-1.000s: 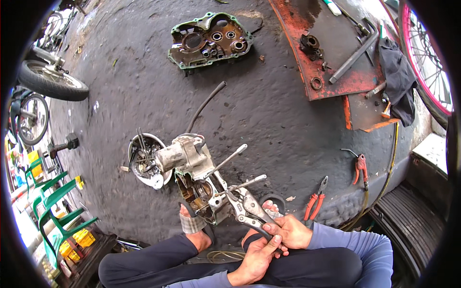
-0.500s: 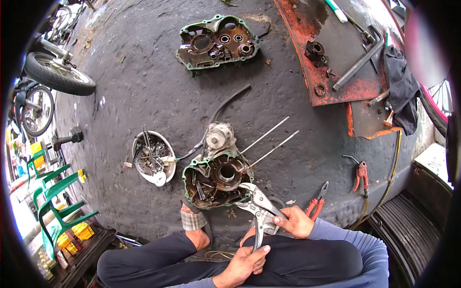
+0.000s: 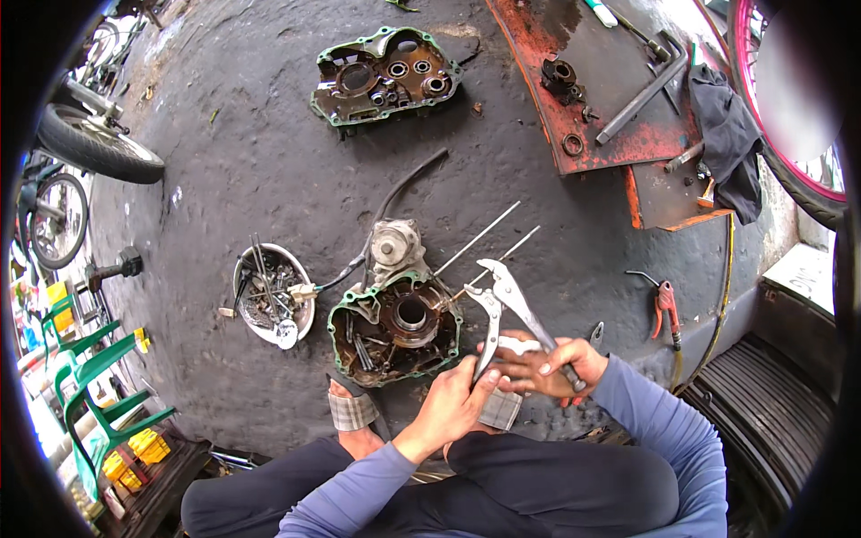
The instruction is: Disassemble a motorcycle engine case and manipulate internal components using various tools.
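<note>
Both hands are on a pair of locking pliers (image 3: 513,294), whose jaws stand spread apart and point away from me. My left hand (image 3: 451,405) is closed round the lower end of one handle. The other handle lies across the fingers of my right hand (image 3: 558,368), its thumb laid over the top. Just left of the pliers, an engine crankcase half (image 3: 439,345) with a green gasket edge lies open side up on the ground. Loose metal parts sit inside it. Red-handled pliers (image 3: 597,334) are mostly hidden behind my right hand; only their tip shows clearly.
A bowl (image 3: 309,314) of bolts and small parts stands left of the crankcase. Farther off lies another casing half (image 3: 387,76). An air blow gun (image 3: 665,309) rests at right, below a rusty red metal sheet (image 3: 574,152) with tools. Green chairs (image 3: 112,359) stand at left.
The locking pliers have moved up and right, off the crankcase's edge, and their jaws are spread wider. Both hands have risen from near my lap. The view has shifted slightly.
</note>
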{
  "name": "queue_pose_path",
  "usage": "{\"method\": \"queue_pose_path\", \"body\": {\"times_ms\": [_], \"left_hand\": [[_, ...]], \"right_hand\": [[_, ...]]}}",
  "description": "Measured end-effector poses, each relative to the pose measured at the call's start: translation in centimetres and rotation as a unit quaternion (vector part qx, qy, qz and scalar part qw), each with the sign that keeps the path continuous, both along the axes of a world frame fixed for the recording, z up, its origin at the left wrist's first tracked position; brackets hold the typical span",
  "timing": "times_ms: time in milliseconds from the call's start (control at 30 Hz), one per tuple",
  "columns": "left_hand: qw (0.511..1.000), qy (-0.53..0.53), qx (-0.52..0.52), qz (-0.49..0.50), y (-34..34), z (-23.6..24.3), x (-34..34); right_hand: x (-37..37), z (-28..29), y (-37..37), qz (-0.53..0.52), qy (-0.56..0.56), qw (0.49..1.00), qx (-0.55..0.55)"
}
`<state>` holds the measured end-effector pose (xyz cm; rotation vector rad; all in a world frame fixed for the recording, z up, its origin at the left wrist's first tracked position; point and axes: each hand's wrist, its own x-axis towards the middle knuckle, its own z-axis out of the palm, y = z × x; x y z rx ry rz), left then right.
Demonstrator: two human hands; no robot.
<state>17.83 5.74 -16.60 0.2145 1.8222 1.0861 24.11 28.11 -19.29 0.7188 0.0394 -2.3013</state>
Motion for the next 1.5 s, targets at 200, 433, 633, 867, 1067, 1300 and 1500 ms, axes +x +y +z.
{"method": "queue_pose_path", "body": {"times_ms": [200, 433, 633, 867, 1067, 1300, 1500], "left_hand": [[0.908, 0.257, -0.072, -0.323, 0.9, 0.2, -4.1], [0.805, 0.591, 0.041, -0.011, 0.7, 0.2, -16.7], [0.909, 0.331, -0.093, -0.237, 0.8, -4.3, -21.6], [0.837, 0.335, -0.102, -0.420, 7.6, -5.2, -21.3], [0.806, 0.517, -0.098, -0.272, 10.6, -8.4, -10.7], [0.832, 0.439, -0.077, -0.330, 7.6, -3.9, -11.2], [0.839, 0.418, 0.173, -0.302, -0.8, 7.8, -13.4]], "right_hand": [[-2.6, 0.4, 0.0, 0.004, 0.087, 0.991, 0.101], [-4.1, 1.2, 0.2, 0.161, 0.078, 0.930, 0.321], [-7.6, 3.4, 0.6, 0.314, 0.154, 0.838, 0.418], [-0.9, 3.7, 1.0, 0.116, 0.090, 0.925, 0.351], [5.2, 2.1, -3.5, -0.180, 0.069, 0.906, 0.376], [9.9, 2.6, -5.0, -0.333, 0.054, 0.889, 0.309], [9.0, 3.3, -3.2, -0.332, 0.117, 0.899, 0.260]]}}
